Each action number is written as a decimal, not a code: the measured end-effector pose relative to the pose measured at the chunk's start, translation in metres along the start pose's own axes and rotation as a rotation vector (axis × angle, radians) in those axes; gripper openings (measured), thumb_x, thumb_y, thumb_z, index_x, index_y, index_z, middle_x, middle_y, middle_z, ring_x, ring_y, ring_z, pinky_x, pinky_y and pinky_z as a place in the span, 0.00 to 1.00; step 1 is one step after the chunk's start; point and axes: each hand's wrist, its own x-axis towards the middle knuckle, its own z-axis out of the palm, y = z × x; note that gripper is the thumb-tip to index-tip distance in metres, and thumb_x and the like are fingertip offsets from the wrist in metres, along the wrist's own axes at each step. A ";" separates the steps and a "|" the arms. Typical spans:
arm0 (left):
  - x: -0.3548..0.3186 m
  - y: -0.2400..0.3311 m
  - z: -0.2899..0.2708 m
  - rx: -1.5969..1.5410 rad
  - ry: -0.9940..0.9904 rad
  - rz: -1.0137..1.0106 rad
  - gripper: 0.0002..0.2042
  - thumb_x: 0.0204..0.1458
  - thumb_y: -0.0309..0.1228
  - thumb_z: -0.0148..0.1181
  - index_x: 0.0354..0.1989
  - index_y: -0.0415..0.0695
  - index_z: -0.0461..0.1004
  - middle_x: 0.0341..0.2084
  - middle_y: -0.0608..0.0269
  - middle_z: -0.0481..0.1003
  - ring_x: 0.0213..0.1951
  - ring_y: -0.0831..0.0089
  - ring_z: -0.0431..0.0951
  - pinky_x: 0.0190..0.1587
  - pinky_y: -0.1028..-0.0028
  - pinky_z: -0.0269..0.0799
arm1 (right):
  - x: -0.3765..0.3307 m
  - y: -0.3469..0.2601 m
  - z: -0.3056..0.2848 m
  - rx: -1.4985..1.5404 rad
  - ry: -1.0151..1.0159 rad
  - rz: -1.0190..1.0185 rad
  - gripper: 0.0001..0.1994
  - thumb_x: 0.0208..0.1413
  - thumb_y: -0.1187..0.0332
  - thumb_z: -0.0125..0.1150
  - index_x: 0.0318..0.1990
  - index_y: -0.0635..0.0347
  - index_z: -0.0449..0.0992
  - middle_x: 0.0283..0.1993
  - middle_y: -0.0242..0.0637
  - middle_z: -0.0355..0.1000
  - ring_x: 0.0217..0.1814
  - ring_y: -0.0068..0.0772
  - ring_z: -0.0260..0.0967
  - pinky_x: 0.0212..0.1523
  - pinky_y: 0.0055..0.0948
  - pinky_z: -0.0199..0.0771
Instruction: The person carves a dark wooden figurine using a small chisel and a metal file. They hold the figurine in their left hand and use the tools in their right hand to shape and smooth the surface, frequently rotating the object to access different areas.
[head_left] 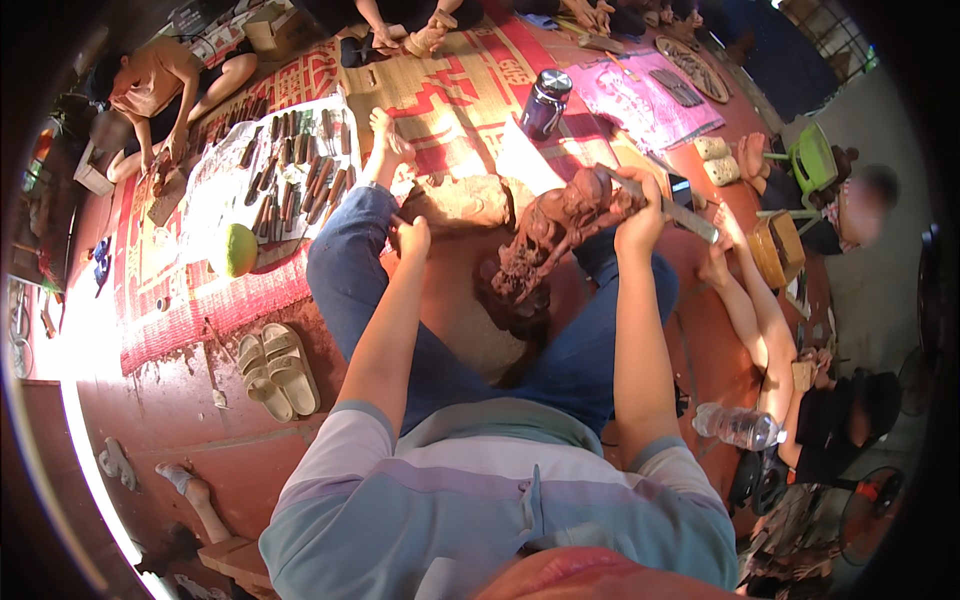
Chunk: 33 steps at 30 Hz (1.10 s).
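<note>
A reddish-brown carved wooden figure (555, 232) leans between my legs, its lower end dark and its top toward the right. My right hand (640, 222) is closed beside the top of the figure, around a long, flat grey bar-shaped tool (692, 220). Part of that tool is hidden by the fingers. My left hand (411, 238) has its fingers curled in, by my left knee and the near left end of a pale, rough wood block (460, 202). Whether anything is inside those fingers is hidden.
Many carving tools (290, 175) lie on a white cloth at the left, with a green round fruit (237, 250) near it. A dark flask (546, 104) stands ahead on the patterned mat (440, 90). Sandals (280, 370), a plastic bottle (738, 427) and other people's legs (765, 310) are around me.
</note>
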 end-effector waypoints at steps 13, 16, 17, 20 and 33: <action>0.057 -0.044 0.030 0.012 0.053 0.006 0.37 0.52 0.51 0.49 0.58 0.27 0.57 0.60 0.38 0.59 0.62 0.50 0.57 0.63 0.67 0.51 | -0.031 -0.010 -0.003 -0.014 -0.249 -0.011 0.20 0.65 0.59 0.36 0.34 0.67 0.71 0.22 0.29 0.61 0.16 0.15 0.50 0.19 0.16 0.49; 0.062 -0.057 0.010 -0.140 -0.034 -0.158 0.37 0.46 0.50 0.56 0.58 0.33 0.60 0.51 0.43 0.68 0.48 0.52 0.73 0.49 0.63 0.68 | -0.048 -0.016 0.019 -0.006 -0.231 -0.015 0.21 0.65 0.58 0.35 0.35 0.68 0.70 0.16 0.29 0.58 0.14 0.16 0.48 0.18 0.16 0.49; 0.061 -0.055 0.001 -0.259 -0.168 -0.289 0.36 0.45 0.50 0.56 0.58 0.35 0.60 0.49 0.44 0.70 0.44 0.54 0.76 0.44 0.63 0.72 | -0.053 -0.018 0.022 -0.006 -0.234 -0.024 0.20 0.65 0.58 0.35 0.36 0.68 0.69 0.14 0.29 0.56 0.13 0.16 0.47 0.18 0.16 0.48; 0.003 -0.010 -0.002 -0.270 -0.259 -0.359 0.27 0.43 0.44 0.58 0.47 0.37 0.66 0.37 0.52 0.72 0.24 0.65 0.77 0.24 0.68 0.75 | -0.069 -0.019 0.011 -0.005 -0.276 -0.032 0.20 0.64 0.58 0.35 0.34 0.68 0.68 0.13 0.30 0.56 0.14 0.20 0.49 0.19 0.18 0.53; -0.060 -0.007 -0.003 0.798 -0.261 -0.110 0.36 0.44 0.40 0.55 0.65 0.48 0.51 0.66 0.46 0.44 0.64 0.48 0.53 0.62 0.54 0.53 | -0.085 -0.021 0.001 -0.004 -0.253 -0.084 0.20 0.65 0.59 0.34 0.35 0.68 0.69 0.15 0.30 0.57 0.16 0.18 0.52 0.22 0.17 0.55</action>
